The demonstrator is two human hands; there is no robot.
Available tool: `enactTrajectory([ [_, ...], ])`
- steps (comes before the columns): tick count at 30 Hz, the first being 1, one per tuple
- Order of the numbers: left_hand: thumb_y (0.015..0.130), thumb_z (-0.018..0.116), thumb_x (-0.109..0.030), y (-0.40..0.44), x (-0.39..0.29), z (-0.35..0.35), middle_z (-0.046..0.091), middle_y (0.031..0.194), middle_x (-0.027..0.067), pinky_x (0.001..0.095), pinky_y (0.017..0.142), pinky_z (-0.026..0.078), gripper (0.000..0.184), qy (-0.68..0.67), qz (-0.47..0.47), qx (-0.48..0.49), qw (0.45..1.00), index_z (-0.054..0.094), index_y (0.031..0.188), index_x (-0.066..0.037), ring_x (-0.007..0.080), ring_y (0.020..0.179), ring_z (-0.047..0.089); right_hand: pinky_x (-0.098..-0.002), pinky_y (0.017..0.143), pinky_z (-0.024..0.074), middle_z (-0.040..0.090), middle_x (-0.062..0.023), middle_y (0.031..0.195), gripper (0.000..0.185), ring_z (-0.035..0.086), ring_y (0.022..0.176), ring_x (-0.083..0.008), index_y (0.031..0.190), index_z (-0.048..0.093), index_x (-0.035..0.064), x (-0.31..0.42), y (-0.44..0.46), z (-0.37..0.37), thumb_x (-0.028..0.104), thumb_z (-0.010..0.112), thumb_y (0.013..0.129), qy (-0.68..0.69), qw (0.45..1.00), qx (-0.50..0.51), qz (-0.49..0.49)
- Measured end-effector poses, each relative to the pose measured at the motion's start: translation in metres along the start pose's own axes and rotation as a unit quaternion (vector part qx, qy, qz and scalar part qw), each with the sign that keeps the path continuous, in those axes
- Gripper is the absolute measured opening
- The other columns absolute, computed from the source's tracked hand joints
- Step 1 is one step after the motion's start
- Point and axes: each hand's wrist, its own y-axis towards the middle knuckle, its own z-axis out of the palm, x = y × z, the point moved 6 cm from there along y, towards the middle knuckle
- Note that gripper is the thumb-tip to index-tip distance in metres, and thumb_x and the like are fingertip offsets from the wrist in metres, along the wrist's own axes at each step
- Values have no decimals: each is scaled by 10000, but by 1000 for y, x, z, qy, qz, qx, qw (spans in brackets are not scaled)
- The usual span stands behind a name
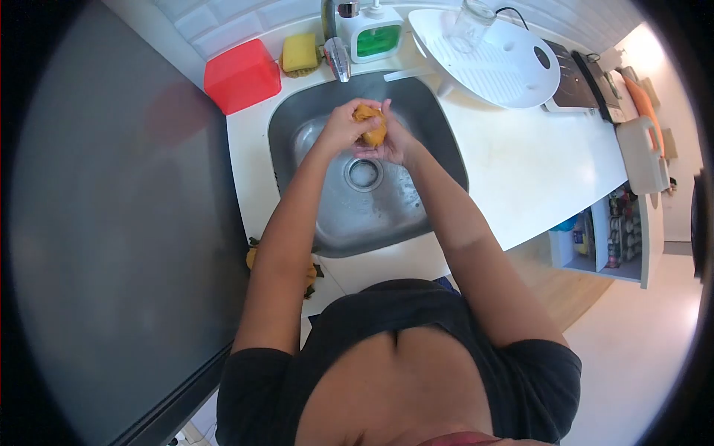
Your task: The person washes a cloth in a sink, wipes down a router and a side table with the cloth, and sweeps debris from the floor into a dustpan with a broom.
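Observation:
Over the steel sink (pixel 338 227), just in front of the faucet (pixel 338 59), both my hands are around a crumpled orange-yellow item (pixel 373 132), whose exact kind I cannot make out. My left hand (pixel 346 128) has its fingers wrapped over the item from the left and top. From the right and below, my right hand (pixel 394 141) cups it, thumb up and fingers extended underneath. The round drain (pixel 364 174) lies just below my hands.
Behind the sink stand a red container (pixel 242 76), a yellow sponge (pixel 300 52) and a soap dispenser (pixel 377 39). A white drying rack (pixel 491 63) holds a glass jar (pixel 471 26). Something yellow and dark green (pixel 310 279) lies beside my left forearm.

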Motion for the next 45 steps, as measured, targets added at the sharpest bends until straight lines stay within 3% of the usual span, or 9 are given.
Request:
enactTrajectory([
  [6, 868, 559, -195, 0, -13, 13, 589, 1040, 49, 260, 830, 432, 260, -70, 8, 42, 997, 565, 1093, -64, 122, 930, 547, -441, 834, 505, 469, -155, 1215, 730, 548, 1045, -292, 1283, 335, 110, 2, -22, 28, 643, 382, 786, 91, 979, 150, -100],
  [9, 894, 504, -254, -1, -38, 8, 597, 1008, 74, 271, 818, 436, 293, 437, 174, -121, 874, 560, 1106, -61, 138, 917, 547, -409, 850, 502, 465, -148, 1211, 618, 552, 1030, -303, 1277, 321, 79, 5, -27, 30, 442, 532, 824, 78, 981, 138, -109],
  [11, 911, 468, -270, 7, 0, 11, 587, 1038, 81, 292, 817, 445, 290, 117, -77, 20, 990, 559, 1076, -50, 148, 928, 546, -395, 866, 497, 478, -146, 1190, 588, 554, 1023, -302, 1265, 327, 66, 5, -31, 27, 325, 614, 823, 54, 986, 118, -102],
  [13, 914, 467, -271, 1, -6, 21, 590, 1031, 90, 291, 813, 450, 291, 45, -63, 106, 991, 551, 1075, -44, 150, 921, 551, -369, 867, 501, 504, -143, 1143, 525, 565, 998, -291, 1215, 378, 33, 4, -40, 35, 108, 667, 782, 23, 986, 140, -86],
  [16, 918, 472, -256, -10, -20, 38, 594, 996, 104, 283, 797, 459, 277, -59, -78, 215, 972, 536, 1066, -31, 152, 899, 560, -367, 863, 502, 537, -136, 1085, 443, 574, 978, -278, 1145, 448, 18, -5, -47, 35, 50, 672, 764, 19, 986, 149, -71],
  [29, 918, 459, -149, -29, -56, 61, 505, 776, 33, 212, 616, 448, 145, -183, -72, 207, 958, 518, 960, -24, 82, 685, 510, -219, 620, 525, 601, -58, 824, 184, 616, 741, -142, 925, 565, 16, -16, -73, 40, 1, 622, 751, -73, 994, 30, -78],
  [37, 938, 426, -278, -28, -41, 57, 453, 636, -22, 181, 456, 325, 271, -94, -59, 81, 991, 533, 866, -40, 38, 505, 368, -212, 342, 228, 494, -14, 577, 104, 377, 409, -52, 770, 508, 75, -30, -62, 36, 59, 598, 720, -146, 985, -61, -75],
  [41, 933, 423, -344, -37, -47, 49, 442, 560, -20, 188, 440, 321, 361, -46, -64, -5, 997, 523, 759, -44, 41, 466, 366, -224, 344, 211, 476, -3, 564, 101, 363, 411, -57, 725, 500, 88, -34, -62, 42, 83, 601, 718, -186, 966, -118, -134],
  [45, 922, 443, -352, -41, -43, 48, 480, 577, 7, 239, 455, 363, 385, -23, -49, -45, 998, 546, 804, 0, 73, 507, 436, -313, 538, 412, 588, -101, 704, 169, 540, 628, -170, 819, 599, -13, -37, -65, 39, 128, 619, 728, -299, 925, -196, -129],
])
